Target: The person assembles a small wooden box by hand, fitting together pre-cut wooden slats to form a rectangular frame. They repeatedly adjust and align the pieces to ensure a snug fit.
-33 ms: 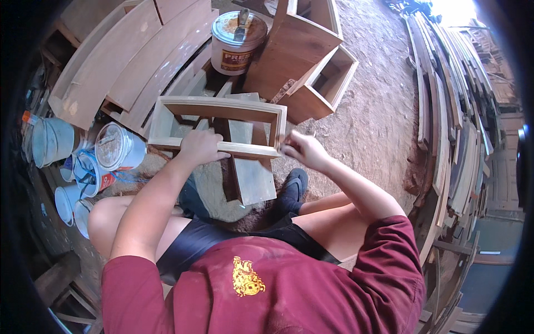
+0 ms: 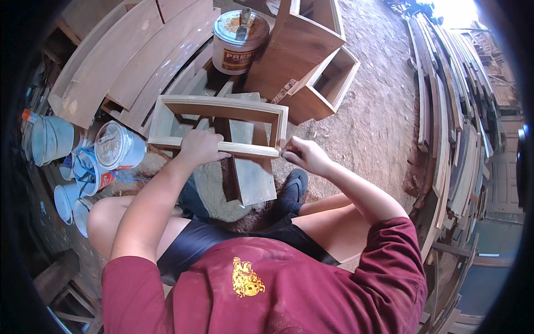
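Note:
An open rectangular wooden frame [image 2: 219, 104], pale and box-like, stands in front of me on other wooden pieces. My left hand [image 2: 201, 146] is closed over its near rail, with the thumb along the front edge. At the frame's near right corner, my right hand [image 2: 305, 156] has its fingers pinched together against the wood. Whatever those fingers hold, if anything, is too small and blurred to make out. Under the frame a flat pale board [image 2: 253, 181] slants toward my feet.
Beyond the frame stand a lidded white bucket [image 2: 236, 58] with a putty knife on top and two wooden boxes [image 2: 295, 50]. Long boards [image 2: 133, 72] lie at the far left, above several buckets [image 2: 119, 146]. Stacked timber [image 2: 445, 106] lines the right side.
My right hand has shifted very slightly down at the frame's corner. My left hand keeps its hold on the rail.

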The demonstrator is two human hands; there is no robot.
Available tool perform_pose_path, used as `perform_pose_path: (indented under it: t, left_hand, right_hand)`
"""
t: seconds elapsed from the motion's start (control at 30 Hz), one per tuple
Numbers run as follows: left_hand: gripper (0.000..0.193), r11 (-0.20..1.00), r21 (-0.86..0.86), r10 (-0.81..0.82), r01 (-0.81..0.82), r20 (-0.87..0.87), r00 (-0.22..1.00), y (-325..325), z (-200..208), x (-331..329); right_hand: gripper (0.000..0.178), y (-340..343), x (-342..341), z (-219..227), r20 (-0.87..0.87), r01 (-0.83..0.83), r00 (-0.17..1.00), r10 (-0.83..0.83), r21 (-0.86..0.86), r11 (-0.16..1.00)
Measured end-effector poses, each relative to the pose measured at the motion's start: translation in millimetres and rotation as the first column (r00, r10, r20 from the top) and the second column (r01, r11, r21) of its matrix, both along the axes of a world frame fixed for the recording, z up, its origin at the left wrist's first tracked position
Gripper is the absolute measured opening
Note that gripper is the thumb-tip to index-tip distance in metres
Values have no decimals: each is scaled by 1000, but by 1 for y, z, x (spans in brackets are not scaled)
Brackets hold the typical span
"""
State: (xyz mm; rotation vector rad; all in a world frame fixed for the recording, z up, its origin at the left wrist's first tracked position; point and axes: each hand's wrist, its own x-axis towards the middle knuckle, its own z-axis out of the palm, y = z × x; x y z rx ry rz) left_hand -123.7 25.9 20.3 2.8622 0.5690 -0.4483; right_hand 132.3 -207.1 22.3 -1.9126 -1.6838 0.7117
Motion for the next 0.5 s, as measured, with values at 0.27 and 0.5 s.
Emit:
perform_pose_path:
  t: [0.27,0.5]
  left_hand:
    - [59,1000,17,7,-7,48,999,4,-17,-1]
    - [52,999,15,30,-30,-6,1000,0,-1,3]
  right_hand:
    - [30,1,2,-10,-413,216,876,-250,-128,968]
    - [40,22,1,-8,-9,275,959,-283,-199,941]
